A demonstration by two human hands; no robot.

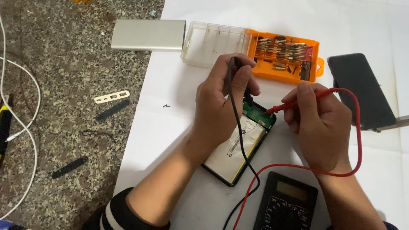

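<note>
While your left hand pinched the black probe and your right hand the red probe on the green circuit board of the opened power bank on the desk, a slipped tip risked bridging contacts beside the bare battery pouch

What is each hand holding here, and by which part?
Left hand pinches the black probe at its upper shaft; right hand grips the red probe near its rear end. Both tips touch the green board.
</note>
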